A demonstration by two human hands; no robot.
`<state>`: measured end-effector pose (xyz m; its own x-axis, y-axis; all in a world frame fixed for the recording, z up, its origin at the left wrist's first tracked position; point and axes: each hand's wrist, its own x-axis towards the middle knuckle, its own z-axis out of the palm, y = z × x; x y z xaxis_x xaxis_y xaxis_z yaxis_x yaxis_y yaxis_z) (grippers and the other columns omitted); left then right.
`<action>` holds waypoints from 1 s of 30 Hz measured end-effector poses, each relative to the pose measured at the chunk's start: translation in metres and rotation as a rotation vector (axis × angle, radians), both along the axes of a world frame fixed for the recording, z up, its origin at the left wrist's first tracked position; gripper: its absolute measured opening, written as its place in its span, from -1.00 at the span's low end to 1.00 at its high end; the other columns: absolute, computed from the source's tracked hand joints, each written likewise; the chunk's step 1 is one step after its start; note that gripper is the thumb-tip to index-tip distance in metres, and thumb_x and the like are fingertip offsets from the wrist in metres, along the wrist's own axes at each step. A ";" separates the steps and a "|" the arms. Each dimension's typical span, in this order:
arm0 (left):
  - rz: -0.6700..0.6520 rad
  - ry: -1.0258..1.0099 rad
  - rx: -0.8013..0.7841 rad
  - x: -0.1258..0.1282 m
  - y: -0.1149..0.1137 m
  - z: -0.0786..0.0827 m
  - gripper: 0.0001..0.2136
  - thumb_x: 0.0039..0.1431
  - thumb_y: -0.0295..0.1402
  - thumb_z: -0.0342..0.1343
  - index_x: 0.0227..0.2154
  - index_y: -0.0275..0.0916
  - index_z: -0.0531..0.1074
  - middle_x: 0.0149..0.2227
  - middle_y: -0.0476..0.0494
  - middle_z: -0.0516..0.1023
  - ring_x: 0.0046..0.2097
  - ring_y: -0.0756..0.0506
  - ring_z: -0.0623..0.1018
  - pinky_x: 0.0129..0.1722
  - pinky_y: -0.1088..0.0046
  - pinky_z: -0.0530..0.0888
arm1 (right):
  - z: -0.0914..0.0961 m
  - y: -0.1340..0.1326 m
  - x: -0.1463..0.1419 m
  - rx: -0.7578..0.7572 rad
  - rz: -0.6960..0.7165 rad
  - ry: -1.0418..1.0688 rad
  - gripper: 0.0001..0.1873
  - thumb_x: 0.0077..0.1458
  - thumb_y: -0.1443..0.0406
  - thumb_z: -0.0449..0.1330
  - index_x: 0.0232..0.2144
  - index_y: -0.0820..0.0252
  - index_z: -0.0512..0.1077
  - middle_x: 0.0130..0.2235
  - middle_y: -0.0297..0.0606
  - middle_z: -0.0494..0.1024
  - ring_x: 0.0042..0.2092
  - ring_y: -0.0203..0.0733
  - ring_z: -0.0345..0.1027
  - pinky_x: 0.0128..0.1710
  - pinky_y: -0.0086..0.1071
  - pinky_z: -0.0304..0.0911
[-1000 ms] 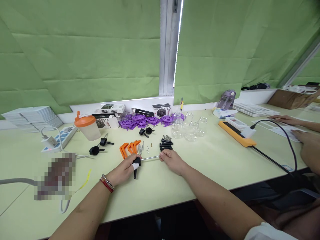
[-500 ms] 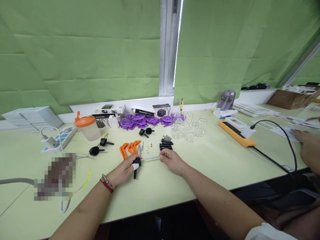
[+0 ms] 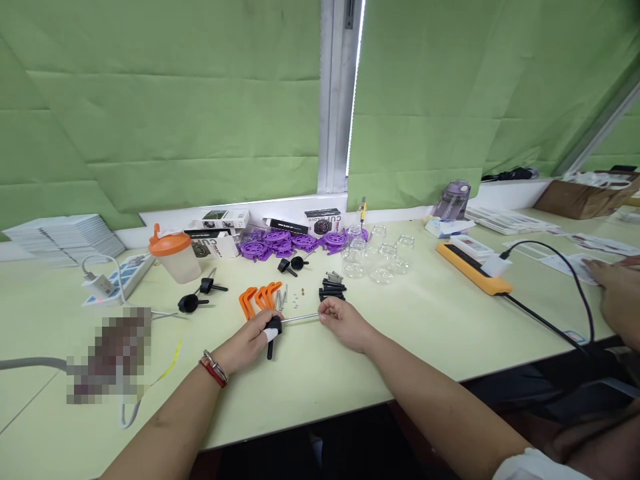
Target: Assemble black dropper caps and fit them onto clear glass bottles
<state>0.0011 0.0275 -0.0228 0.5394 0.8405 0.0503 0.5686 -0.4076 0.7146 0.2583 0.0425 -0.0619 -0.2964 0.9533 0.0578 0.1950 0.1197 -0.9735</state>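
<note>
My left hand (image 3: 257, 333) is closed around a black plastic part (image 3: 271, 347) with a short black handle pointing down toward me. A white wrap or piece covers the thumb tip. From that part a thin metal rod (image 3: 300, 318) runs to the right. The fingertips of my right hand (image 3: 343, 320) pinch the rod's far end, which they hide. Just beyond my hands lie orange angled pieces (image 3: 263, 297), metal screws (image 3: 281, 298), tiny metal bits (image 3: 296, 301), black pegs (image 3: 331, 290) and springs (image 3: 334, 275).
Purple plastic parts (image 3: 280, 243), small boxes (image 3: 220, 243) and clear glass jars (image 3: 383, 260) stand at the back. More black parts with rods (image 3: 193, 301), an orange-lidded cup (image 3: 175, 253) and a white power strip (image 3: 123, 280) are leftward. Rightward are an orange power strip (image 3: 470, 267) and another person's hand (image 3: 615, 287).
My hands and the black part with its rod stay in nearly the same place. The other person's hands at the far right have shifted slightly.
</note>
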 end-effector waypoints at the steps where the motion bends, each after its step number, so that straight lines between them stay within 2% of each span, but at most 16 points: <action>1: 0.001 0.002 0.007 0.000 0.000 0.000 -0.76 0.26 -0.30 -0.14 -0.10 -0.23 0.31 -0.12 -0.21 0.42 -0.09 -0.15 0.40 -0.02 0.23 0.35 | -0.001 0.000 0.000 0.004 0.002 -0.003 -0.89 0.06 0.26 0.13 -0.34 0.16 0.32 -0.39 -0.37 0.33 -0.36 -0.29 0.18 -0.35 -0.39 0.11; 8: 0.003 0.003 0.013 0.000 -0.002 0.002 -0.75 0.24 -0.31 -0.13 -0.09 -0.23 0.32 -0.12 -0.21 0.44 -0.09 -0.16 0.41 -0.02 0.24 0.36 | -0.004 0.001 0.001 0.029 0.001 -0.095 -0.88 0.11 0.23 0.08 -0.40 0.15 0.32 -0.46 -0.41 0.28 -0.43 -0.32 0.08 -0.39 -0.41 0.06; 16: -0.004 0.003 -0.016 -0.001 -0.001 0.000 -0.75 0.27 -0.33 -0.17 -0.08 -0.23 0.31 -0.11 -0.20 0.43 -0.07 -0.15 0.39 -0.01 0.25 0.35 | 0.000 0.001 0.001 0.019 -0.005 -0.133 -0.70 0.19 0.13 0.01 -0.47 0.19 0.32 -0.49 -0.38 0.29 -0.47 -0.34 0.04 -0.45 -0.42 0.00; 22: -0.022 -0.012 -0.011 -0.001 -0.003 0.002 -0.75 0.28 -0.32 -0.18 -0.08 -0.23 0.31 -0.14 -0.18 0.43 -0.10 -0.14 0.40 -0.03 0.25 0.36 | -0.001 0.000 0.001 -0.012 0.011 0.016 -0.89 0.09 0.24 0.11 -0.32 0.14 0.30 -0.42 -0.39 0.33 -0.41 -0.31 0.15 -0.39 -0.42 0.08; 26: -0.031 -0.025 0.008 0.000 -0.002 0.002 -0.75 0.29 -0.29 -0.17 -0.08 -0.23 0.32 -0.14 -0.19 0.43 -0.10 -0.15 0.40 -0.04 0.25 0.36 | -0.003 0.001 0.001 0.017 0.007 -0.060 -0.91 0.08 0.24 0.11 -0.38 0.14 0.31 -0.45 -0.40 0.31 -0.42 -0.31 0.14 -0.39 -0.41 0.08; 30: -0.020 -0.036 0.013 -0.001 -0.001 0.000 -0.74 0.28 -0.27 -0.14 -0.08 -0.23 0.34 -0.14 -0.20 0.45 -0.11 -0.15 0.40 -0.06 0.28 0.38 | -0.002 0.001 0.002 0.026 -0.010 -0.136 -0.84 0.13 0.21 0.08 -0.41 0.17 0.32 -0.44 -0.37 0.36 -0.43 -0.31 0.12 -0.40 -0.41 0.07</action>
<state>0.0000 0.0270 -0.0227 0.5539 0.8286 0.0812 0.5339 -0.4283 0.7290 0.2599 0.0438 -0.0636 -0.2936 0.9550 0.0426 0.3262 0.1420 -0.9346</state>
